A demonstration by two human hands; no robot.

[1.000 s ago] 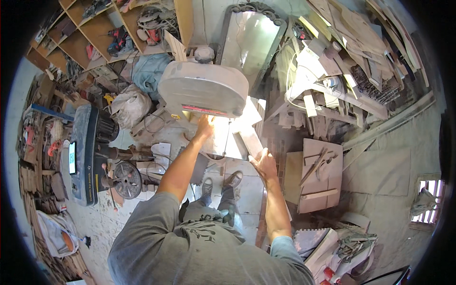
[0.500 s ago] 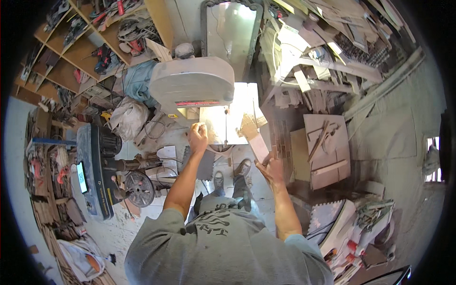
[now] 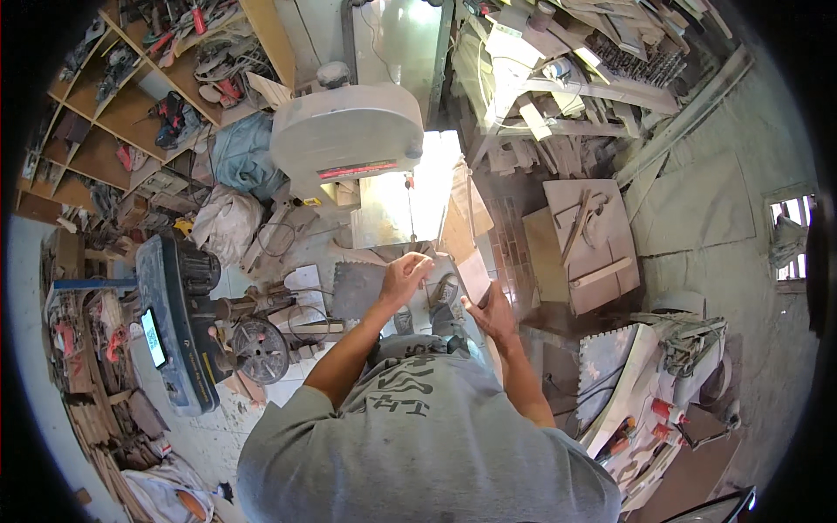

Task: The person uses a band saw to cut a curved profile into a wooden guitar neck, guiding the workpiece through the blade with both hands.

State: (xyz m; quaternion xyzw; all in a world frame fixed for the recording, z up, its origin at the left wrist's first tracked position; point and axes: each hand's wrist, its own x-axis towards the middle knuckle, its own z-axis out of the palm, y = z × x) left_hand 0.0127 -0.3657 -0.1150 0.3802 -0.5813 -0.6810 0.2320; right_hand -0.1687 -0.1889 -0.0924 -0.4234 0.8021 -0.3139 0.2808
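Note:
A band saw with a rounded grey upper housing (image 3: 347, 139) stands in front of me, its thin blade dropping to a brightly lit table (image 3: 377, 213). My right hand (image 3: 494, 315) grips a long, pale wooden board (image 3: 472, 272). The board slants from beside the table's right edge back toward my body. Left of the board, just off the table's near edge, is my left hand (image 3: 407, 275), its fingers curled together near the board's side. Whatever those fingertips might hold is too small to make out.
A dusty blue machine (image 3: 174, 322) with a handwheel (image 3: 261, 350) stands at left. Shelves with power tools (image 3: 113, 131) fill the far left. Stacked timber (image 3: 602, 78) lies far right, above a panel (image 3: 593, 248) bearing hand tools. My shoes (image 3: 445, 288) show below the saw.
The board has come off the table's right side toward me and turned more upright in view. My left hand has left the table's left edge, moving right and nearer, toward the board.

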